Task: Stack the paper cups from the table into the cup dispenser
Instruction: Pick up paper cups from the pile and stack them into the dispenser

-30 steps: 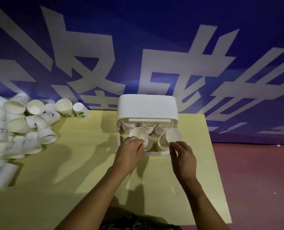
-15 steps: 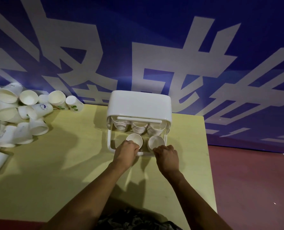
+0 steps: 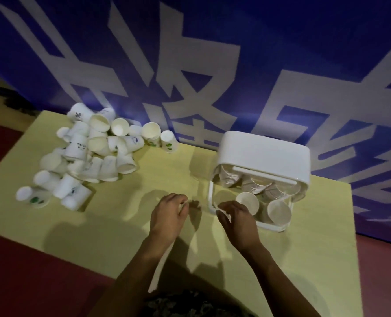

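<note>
- Left hand (image 3: 169, 213): held over the table, fingers curled loosely together; nothing clearly gripped, though blur hides the fingertips.
- Right hand (image 3: 238, 219): placed at the dispenser's near-left corner, fingers bent and slightly apart, with no cup enclosed.
- Table (image 3: 158, 179): flat, pale yellow, matte top.
- Cup dispenser (image 3: 264, 156): rounded white plastic lid over a clear-walled base, set at the table's right.
- Two loose cups (image 3: 247, 202): smooth white paper, tapered, laid tilted in the base, mouths turned up toward the camera; ribbed nested stacks are hung beneath the lid.
- Paper cup pile (image 3: 91, 154): heaped at far left, axes mixed, many tipped sideways, some printed.
- Blue wall (image 3: 281, 42): marked with large white characters.
</note>
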A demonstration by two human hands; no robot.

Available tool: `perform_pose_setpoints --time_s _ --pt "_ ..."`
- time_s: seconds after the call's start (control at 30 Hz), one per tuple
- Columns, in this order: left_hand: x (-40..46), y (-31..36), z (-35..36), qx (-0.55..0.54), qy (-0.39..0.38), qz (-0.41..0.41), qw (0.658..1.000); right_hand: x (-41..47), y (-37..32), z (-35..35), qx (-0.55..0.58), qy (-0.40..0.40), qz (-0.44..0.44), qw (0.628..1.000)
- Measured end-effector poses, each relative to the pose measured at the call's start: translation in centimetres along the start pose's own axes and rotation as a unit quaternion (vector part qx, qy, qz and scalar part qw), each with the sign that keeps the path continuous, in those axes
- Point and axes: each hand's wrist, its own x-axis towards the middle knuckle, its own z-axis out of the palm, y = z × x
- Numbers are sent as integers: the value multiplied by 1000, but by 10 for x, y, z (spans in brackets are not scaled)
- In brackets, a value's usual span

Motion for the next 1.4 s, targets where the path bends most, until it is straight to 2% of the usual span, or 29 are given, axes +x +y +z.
perform_pose_setpoints --time_s 0.13,0.27,0.37,0.4,0.43,0.5,0.53,0.57,0.63,0.8,0.93,1.0,1.07,1.17,1.27,1.4 --pt "8 -72 -39 -16 32 -53 998 20 -54 46 18 -43 -18 999" --pt "25 -140 -68 -8 18 -101 995 46 -115 93 40 -83 14 996" --pt "43 -189 -76 -87 -2 -174 981 65 -156 128 44 -115 50 991" --pt "50 -203 -78 -155 -3 -223 962 71 -167 139 50 -123 68 989" --pt "57 -215 -81 -247 -5 -286 926 78 -177 149 63 -127 91 986" --pt "73 -230 -88 -437 -17 -409 801 89 -193 168 102 -132 150 974" --pt "81 -236 -92 -497 -23 -453 740 95 -199 176 120 -133 181 967" --pt "89 -242 -96 -528 -28 -482 699 101 -205 183 144 -132 214 957" --pt "101 -254 -100 -550 -40 -518 654 114 -216 194 212 -118 287 927" --pt "122 -270 -101 -621 -74 -534 569 152 -239 213 346 -89 411 839" --pt "135 -277 -95 -634 -81 -547 541 178 -245 229 388 -86 475 785" --pt "139 -278 -94 -630 -86 -553 538 190 -249 236 404 -80 497 764" --pt "140 -278 -94 -617 -92 -561 545 200 -253 243 418 -77 515 745" --pt "137 -284 -88 -586 -82 -564 576 210 -257 253 424 -66 534 728" --pt "136 -288 -86 -566 -78 -564 596 215 -260 259 408 -35 529 743" --pt "131 -286 -87 -540 -75 -531 648 213 -261 256 358 -5 490 795"
